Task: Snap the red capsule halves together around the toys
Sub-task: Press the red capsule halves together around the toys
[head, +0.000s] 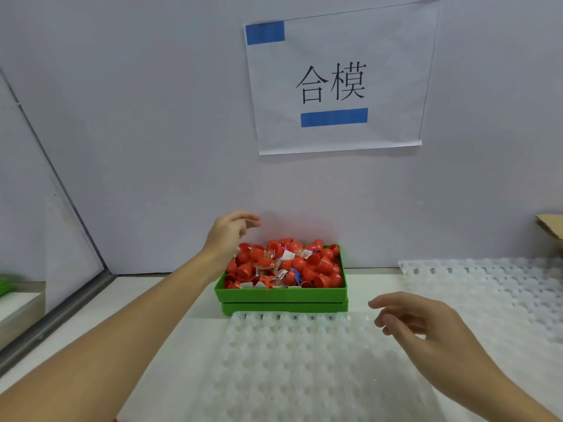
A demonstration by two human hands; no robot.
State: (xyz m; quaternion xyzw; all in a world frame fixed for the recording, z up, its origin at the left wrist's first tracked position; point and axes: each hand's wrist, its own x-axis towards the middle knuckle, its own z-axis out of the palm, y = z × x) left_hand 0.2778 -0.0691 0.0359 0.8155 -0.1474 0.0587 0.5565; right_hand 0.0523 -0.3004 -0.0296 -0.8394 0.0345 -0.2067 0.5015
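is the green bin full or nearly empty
Full: red plastic capsule halves and small wrapped toys heap above the green plastic bin's rim.

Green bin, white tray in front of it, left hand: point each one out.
green bin (280,294): head view, front wall.
white tray (304,360): head view, bare dimpled middle.
left hand (228,231): head view, back of the hand.

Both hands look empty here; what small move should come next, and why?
Probably lower the left hand into the green bin and pick up a red capsule half. That hand hovers open above the bin's left rear corner, holding nothing, while the right hand hangs open over the white cell tray, whose cells look unfilled. Nothing can be snapped until a half is in hand.
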